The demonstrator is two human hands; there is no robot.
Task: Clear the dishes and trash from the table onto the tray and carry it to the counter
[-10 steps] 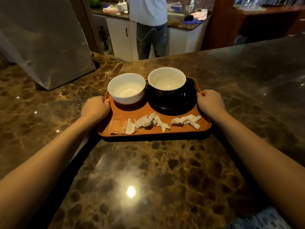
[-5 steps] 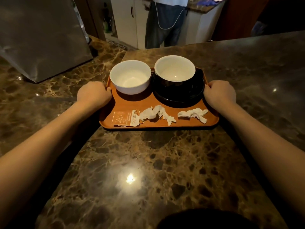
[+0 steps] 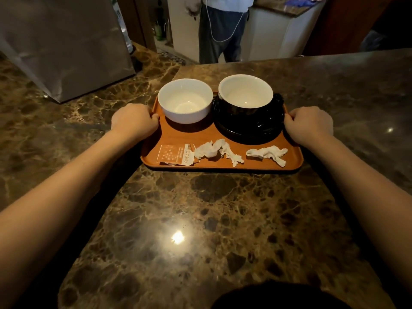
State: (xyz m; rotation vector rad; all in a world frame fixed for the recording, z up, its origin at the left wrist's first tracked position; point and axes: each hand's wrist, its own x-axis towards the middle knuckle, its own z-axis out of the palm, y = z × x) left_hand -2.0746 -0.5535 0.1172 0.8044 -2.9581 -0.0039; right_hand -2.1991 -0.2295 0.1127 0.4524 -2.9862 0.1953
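Orange tray [image 3: 223, 134] at frame centre on the marble desk [image 3: 200, 219], left hand [image 3: 133, 121] and right hand [image 3: 308, 123] with fingers clamped on its sides. An uneven lift could slide the white bowl [image 3: 185, 100] or topple the cup [image 3: 245, 92] off its black saucer [image 3: 249, 130].

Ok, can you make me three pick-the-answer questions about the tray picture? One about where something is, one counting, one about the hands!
1. Where is the black cup?
A. on the black saucer
B. inside the white bowl
C. off the tray

2. How many crumpled napkins lie on the tray?
A. none
B. two
C. five

3. What are the hands doing?
A. waving
B. lifting a cup
C. gripping the tray's sides

Answers:
1 A: black cup sits on its saucer.
2 B: napkins and.
3 C: left hand and right hand clasp the tray.
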